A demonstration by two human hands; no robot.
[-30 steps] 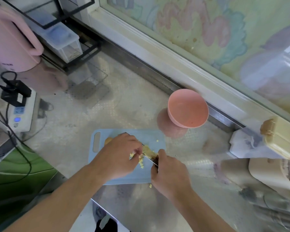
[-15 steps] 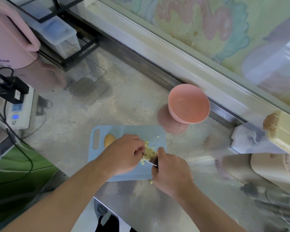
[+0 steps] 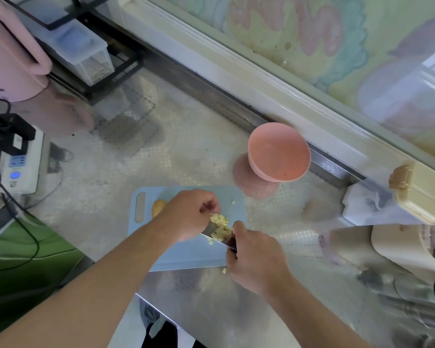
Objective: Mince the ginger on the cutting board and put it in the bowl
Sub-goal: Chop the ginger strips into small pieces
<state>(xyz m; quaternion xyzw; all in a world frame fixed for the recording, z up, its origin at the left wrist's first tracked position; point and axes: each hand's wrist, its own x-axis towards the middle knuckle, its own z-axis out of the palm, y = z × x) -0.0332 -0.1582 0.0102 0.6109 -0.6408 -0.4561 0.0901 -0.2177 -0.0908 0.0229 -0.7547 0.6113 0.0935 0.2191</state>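
since the earlier frame your view has shifted so the board sits lower and more central, and the diced pile now lies heaped against the blade rather than spread beside it.

your right hand (image 3: 258,259) has its fingers curled tight around the handle of the knife (image 3: 217,234), forefinger laid along the top near the blade. blade rests on the cutting board (image 3: 186,254), tilted, with its flat side facing up and away from you.

your left hand (image 3: 186,214) is loosely fisted, fingers bent together with tips tucked down just beside the blade; whether they pinch a piece of ginger you cannot tell from this view.

minced ginger (image 3: 220,228): small pale yellow cubes, piled between your left fingertips and your right forefinger, touching the blade. a few strays: one cube beyond your left fingers on the board, one off the board's near edge just left of your right knuckles.

uncut ginger piece (image 3: 158,207): on the board, behind your left wrist, partly hidden by it, next to the board's handle slot.

pink bowl (image 3: 279,151): upright on the bench (image 3: 186,146), beyond and to the right of both sets of fingers, apart from the board. no ginger in it.

left of your left arm: a white power strip (image 3: 20,169) with black plugs. cream lidded box (image 3: 419,192) far right.
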